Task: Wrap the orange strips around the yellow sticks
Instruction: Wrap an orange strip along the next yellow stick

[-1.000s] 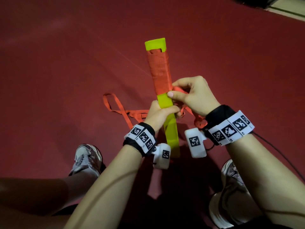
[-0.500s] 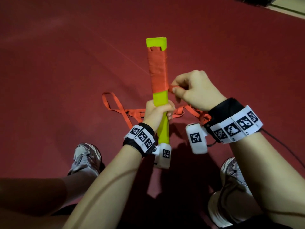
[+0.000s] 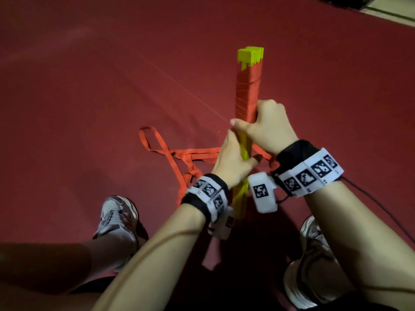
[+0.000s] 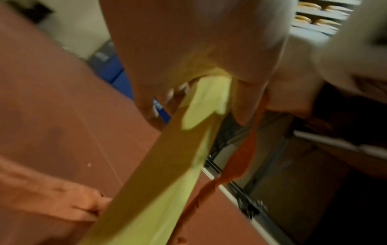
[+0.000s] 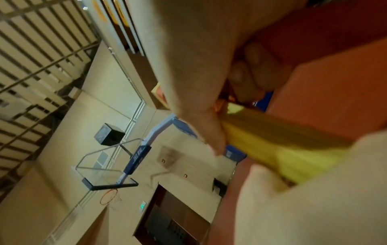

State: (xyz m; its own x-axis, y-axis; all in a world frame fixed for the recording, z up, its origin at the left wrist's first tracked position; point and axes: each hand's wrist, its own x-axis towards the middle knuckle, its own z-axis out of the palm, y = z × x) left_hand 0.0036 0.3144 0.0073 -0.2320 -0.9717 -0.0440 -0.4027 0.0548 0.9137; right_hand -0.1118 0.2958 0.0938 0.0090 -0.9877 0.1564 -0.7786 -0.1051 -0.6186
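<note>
A bundle of yellow sticks (image 3: 249,55) stands upright over the red floor, its upper half bound in orange strip wrapping (image 3: 247,93). My left hand (image 3: 232,159) grips the bare yellow part below the wrap, shown blurred as the yellow bundle (image 4: 178,157) in the left wrist view. My right hand (image 3: 267,126) closes around the sticks at the wrap's lower edge, thumb pointing left; the yellow bundle (image 5: 272,142) passes under its fingers. The loose orange strip (image 3: 179,156) trails in loops on the floor to the left, and a length hangs by the hands (image 4: 243,157).
Two sneakers, left shoe (image 3: 118,215) and right shoe (image 3: 314,261), rest on the red floor (image 3: 89,86) below the hands. A dark cable (image 3: 381,209) runs from the right wrist. A basketball hoop (image 5: 111,197) and wall show in the right wrist view.
The bundle has turned, so its stacked edges now face me. My right hand moved from pinching the strip beside the sticks to closing around them. My left hand shifted up the bundle.
</note>
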